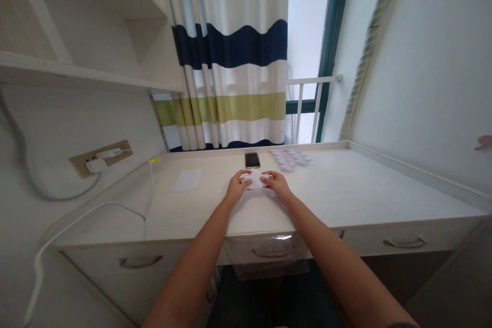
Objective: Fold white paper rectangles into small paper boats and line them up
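Note:
Between my two hands is a small piece of folded white paper (255,179), held just over the desk near its middle. My left hand (237,185) pinches the left end, thumb on the near face and fingers behind. On the opposite end, my right hand (277,184) grips in the same way. Right behind the paper lies a dark phone (252,160). A cluster of folded white paper pieces (291,159) rests on the desk past my right hand. Off to the left is a flat stack of white paper (187,180).
The white desk (365,184) has a raised rim at the back and right. Drawers with handles (404,242) line its front, and clear plastic (269,256) hangs over the middle one. White cables (77,223) run along the left, below a shelf (96,74).

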### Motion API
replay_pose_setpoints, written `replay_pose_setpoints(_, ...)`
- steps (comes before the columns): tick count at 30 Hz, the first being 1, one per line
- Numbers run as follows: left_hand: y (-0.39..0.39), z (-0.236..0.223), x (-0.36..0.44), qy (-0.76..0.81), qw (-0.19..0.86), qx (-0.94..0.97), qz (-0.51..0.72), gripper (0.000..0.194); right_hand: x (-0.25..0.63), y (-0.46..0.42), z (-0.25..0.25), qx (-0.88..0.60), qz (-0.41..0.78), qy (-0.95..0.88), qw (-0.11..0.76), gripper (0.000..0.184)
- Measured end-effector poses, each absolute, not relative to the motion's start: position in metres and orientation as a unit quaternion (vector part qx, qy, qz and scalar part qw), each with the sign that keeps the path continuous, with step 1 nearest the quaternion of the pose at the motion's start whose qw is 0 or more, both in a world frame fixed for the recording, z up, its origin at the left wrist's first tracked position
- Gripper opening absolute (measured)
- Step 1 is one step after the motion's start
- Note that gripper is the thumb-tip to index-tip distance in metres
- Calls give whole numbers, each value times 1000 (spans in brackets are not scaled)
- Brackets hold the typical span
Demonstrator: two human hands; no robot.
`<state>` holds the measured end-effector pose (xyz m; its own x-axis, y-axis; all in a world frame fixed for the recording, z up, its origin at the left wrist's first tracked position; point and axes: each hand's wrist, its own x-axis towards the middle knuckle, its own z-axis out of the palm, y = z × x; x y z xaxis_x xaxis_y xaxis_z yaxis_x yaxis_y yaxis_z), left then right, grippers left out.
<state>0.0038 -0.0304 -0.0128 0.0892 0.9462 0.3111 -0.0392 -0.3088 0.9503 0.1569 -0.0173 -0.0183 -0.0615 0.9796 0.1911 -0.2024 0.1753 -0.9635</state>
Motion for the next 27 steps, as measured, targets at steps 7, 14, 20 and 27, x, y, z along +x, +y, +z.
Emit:
replay_pose_setpoints(7,-31,-10,2,389,485,528,578,36,159,-16,-20,-318,554,-491,592,26)
replay_pose_setpoints(14,-29,-13,4,361,496,525,590,27,158,-16,-21,-323,535,-492,606,29)
replay_pose_setpoints(20,-29,-12,4,387,465,567,559,25,160,-12,-22,-354,511,-480,619,21)
replay_pose_setpoints(27,-26,-13,2,392,432,554,594,16,158,-12,-22,-362,482,-530,597,13)
